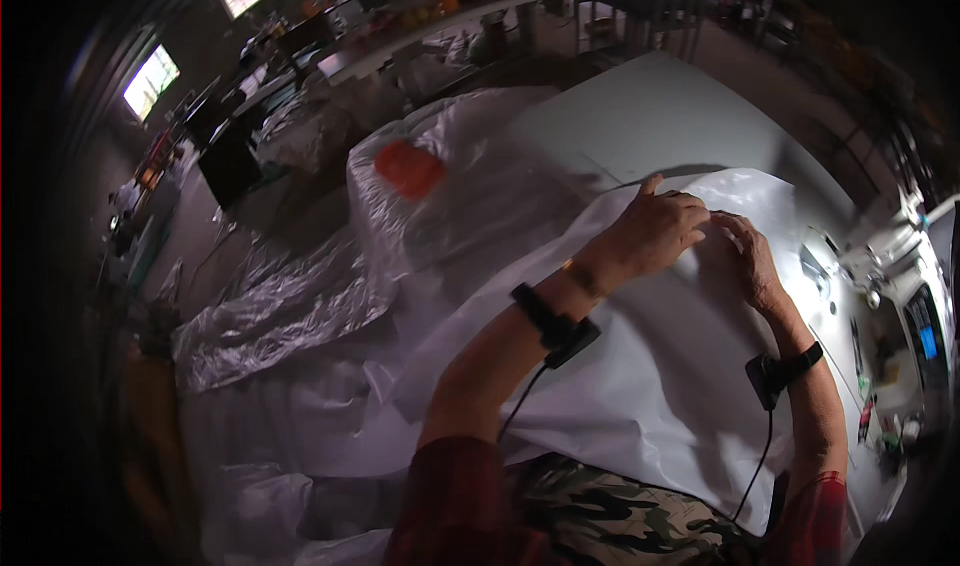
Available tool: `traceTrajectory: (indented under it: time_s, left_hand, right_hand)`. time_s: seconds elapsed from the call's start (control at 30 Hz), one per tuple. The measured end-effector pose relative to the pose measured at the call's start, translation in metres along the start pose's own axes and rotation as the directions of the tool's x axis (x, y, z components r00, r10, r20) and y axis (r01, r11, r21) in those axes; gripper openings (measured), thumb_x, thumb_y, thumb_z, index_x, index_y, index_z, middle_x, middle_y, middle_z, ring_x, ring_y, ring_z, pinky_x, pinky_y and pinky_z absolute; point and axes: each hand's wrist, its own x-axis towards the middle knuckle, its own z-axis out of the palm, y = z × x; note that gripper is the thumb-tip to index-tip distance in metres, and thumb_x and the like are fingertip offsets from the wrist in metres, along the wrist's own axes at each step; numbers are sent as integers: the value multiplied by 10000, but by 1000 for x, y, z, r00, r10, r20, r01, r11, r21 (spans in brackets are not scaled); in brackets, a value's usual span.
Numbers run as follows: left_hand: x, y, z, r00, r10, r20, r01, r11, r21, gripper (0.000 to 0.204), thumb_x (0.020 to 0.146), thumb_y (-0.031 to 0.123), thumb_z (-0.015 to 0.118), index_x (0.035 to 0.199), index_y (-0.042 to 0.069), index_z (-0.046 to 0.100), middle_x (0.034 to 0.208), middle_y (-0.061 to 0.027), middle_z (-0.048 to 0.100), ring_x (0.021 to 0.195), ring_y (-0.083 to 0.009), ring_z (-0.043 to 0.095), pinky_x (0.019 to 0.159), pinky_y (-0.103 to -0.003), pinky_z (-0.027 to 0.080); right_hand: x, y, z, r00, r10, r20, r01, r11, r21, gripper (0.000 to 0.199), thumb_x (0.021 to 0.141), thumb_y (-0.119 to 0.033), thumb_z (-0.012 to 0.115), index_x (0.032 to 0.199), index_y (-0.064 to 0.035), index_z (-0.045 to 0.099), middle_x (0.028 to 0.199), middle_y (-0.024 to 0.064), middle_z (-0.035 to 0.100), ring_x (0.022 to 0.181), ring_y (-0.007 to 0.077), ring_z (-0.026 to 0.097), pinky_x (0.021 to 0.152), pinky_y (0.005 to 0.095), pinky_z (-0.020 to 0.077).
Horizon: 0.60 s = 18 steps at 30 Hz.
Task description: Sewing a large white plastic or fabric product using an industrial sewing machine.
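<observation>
A large, smooth white sheet [620, 336] of plastic-like material spreads in front of me and drapes down toward my lap. Just below its far edge, my left hand [650, 231] reaches in from the left with fingers bent together on the sheet; one finger sticks up. My right hand [752, 256] faces it, fingers curled inward on the same sheet. The fingertips of both hands nearly meet, and the sheet falls in a shaded fold beneath them. What exactly lies between the fingertips is too small to make out. Dark straps with small cabled devices circle both wrists.
A white sewing machine [905, 286] with a lit lamp and small blue screen stands close on the right. Beyond the sheet lies a pale tabletop [660, 101]. Crumpled shiny sheeting [300, 316] and an orange-red piece [410, 169] are at left. Cluttered benches [400, 56] stand behind.
</observation>
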Motion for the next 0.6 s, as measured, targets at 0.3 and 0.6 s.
traceTrajectory:
  time_s: [0.3,0.6]
  left_hand:
    - [-195,-220,-58,665,-709,-233,746,644,169,228,891,238,636,1009,53,697,1005,-143,705,923,-363,657,837,-443,503]
    - [-202,-306,57,696,-527,-487,647,754,110,306,758,217,765,990,37,676,1052,-172,650,1035,-367,574,925,-435,451]
  right_hand:
    - [15,0,17,994,63,86,-53,992,-117,292,878,-17,620,1169,-36,632,1321,92,590,1292,280,488,1099,403,363]
    - [20,-12,17,979,164,118,-134,964,-228,395,803,34,655,1186,-62,629,1340,69,577,1310,273,473,1123,411,363]
